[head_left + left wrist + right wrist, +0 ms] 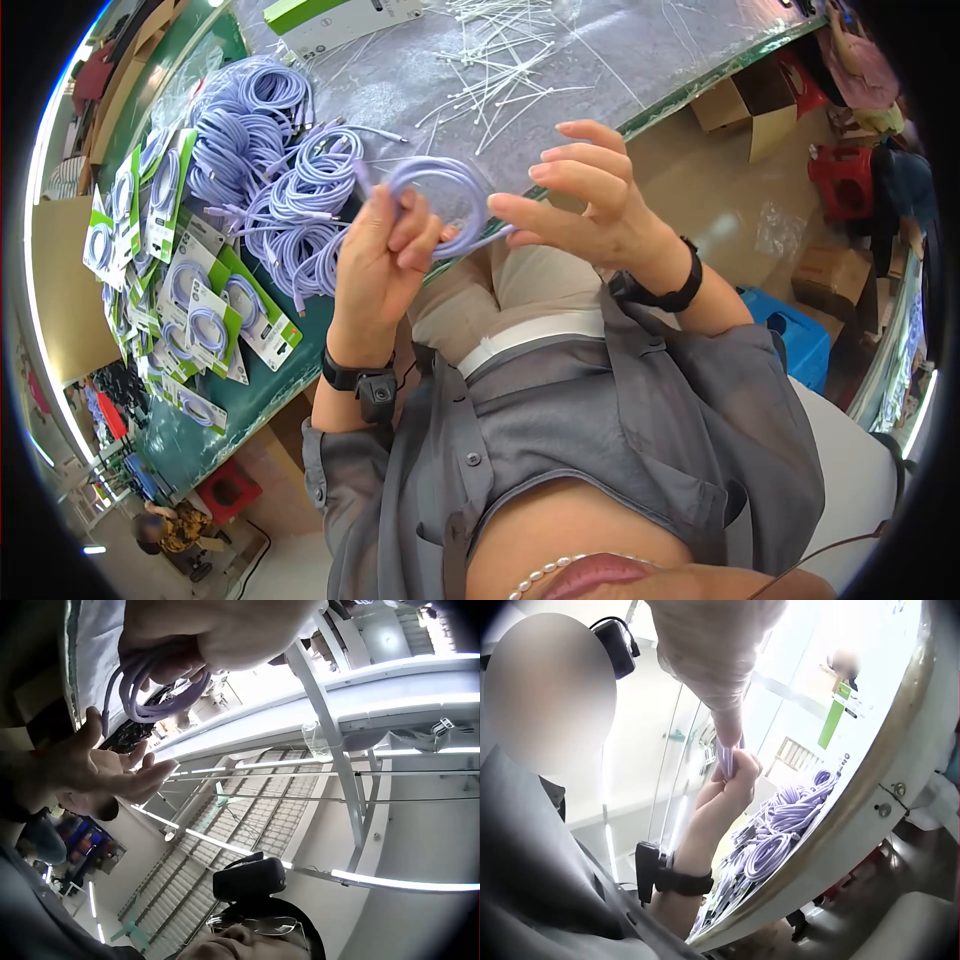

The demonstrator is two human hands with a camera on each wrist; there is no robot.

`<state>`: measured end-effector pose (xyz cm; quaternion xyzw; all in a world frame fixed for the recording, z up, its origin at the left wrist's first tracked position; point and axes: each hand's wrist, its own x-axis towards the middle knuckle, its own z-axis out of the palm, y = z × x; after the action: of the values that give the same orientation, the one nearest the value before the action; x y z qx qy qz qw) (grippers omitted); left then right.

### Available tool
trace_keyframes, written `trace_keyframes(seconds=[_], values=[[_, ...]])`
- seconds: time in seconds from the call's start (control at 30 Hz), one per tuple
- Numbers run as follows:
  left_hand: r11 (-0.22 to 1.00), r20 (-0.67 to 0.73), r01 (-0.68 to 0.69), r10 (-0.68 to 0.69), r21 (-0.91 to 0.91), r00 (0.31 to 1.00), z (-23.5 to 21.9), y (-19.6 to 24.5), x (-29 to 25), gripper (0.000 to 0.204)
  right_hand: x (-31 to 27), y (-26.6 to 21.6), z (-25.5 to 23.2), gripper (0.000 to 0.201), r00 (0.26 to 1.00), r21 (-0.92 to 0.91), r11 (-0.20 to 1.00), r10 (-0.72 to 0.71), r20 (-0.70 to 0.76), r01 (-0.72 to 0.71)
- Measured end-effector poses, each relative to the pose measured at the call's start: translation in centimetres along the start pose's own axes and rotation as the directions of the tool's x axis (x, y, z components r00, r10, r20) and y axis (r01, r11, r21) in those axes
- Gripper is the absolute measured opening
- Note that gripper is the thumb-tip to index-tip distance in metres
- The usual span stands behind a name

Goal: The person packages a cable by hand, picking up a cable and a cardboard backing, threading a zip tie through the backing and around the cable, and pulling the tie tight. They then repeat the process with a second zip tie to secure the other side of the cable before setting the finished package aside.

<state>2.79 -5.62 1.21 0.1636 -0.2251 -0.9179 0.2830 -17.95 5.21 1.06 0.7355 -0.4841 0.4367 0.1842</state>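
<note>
A coiled lilac cable is gripped by my left hand, whose fingers curl round one side of the loops. In the left wrist view the loops hang below that same hand. On the coil's other side my right hand has its fingers spread and slightly bent. One cable length runs toward its lowest finger; whether they touch I cannot tell. The right wrist view has my right hand above the left hand, partly hiding the coil.
Piled lilac cable coils lie on the table at the left, beside several cables on green-and-white cards. White ties are scattered at the back, near a green-and-white box. The table edge runs along the right.
</note>
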Motion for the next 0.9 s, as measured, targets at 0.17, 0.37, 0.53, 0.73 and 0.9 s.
trace_keyframes(seconds=[0.17, 0.37, 0.53, 0.73, 0.9], values=[[0.941, -0.084, 0.162, -0.143, 0.296, 0.986, 0.7, -0.1, -0.2, 0.032, 1.1, 1.6, 0.3, 0.027, 0.931, -0.077, 0.942, -0.305, 0.201, 0.326], [0.898, -0.113, 0.169, -0.134, 0.407, 0.985, 1.5, 0.2, -0.3, 0.029, 1.1, 1.9, 0.5, 0.017, 0.869, -0.013, 0.897, -0.424, 0.256, 0.442], [0.839, -0.137, 0.162, -0.105, 0.52, 0.985, 1.8, 0.1, 0.1, 0.026, 0.8, 2.5, 1.1, 0.018, 0.828, 0.09, 0.888, -0.453, 0.33, 0.45], [0.74, -0.096, 0.16, -0.129, 0.654, 0.987, 1.2, 1.6, 2.1, 0.039, 0.7, 2.6, 1.6, 0.019, 0.921, 0.144, 0.95, -0.304, 0.244, 0.276], [0.208, 0.076, -0.206, 0.503, 0.956, 0.861, -2.0, 11.2, 10.8, 0.039, 0.7, 3.1, 0.6, 0.028, 0.969, 0.177, 0.955, 0.245, -0.02, -0.238]])
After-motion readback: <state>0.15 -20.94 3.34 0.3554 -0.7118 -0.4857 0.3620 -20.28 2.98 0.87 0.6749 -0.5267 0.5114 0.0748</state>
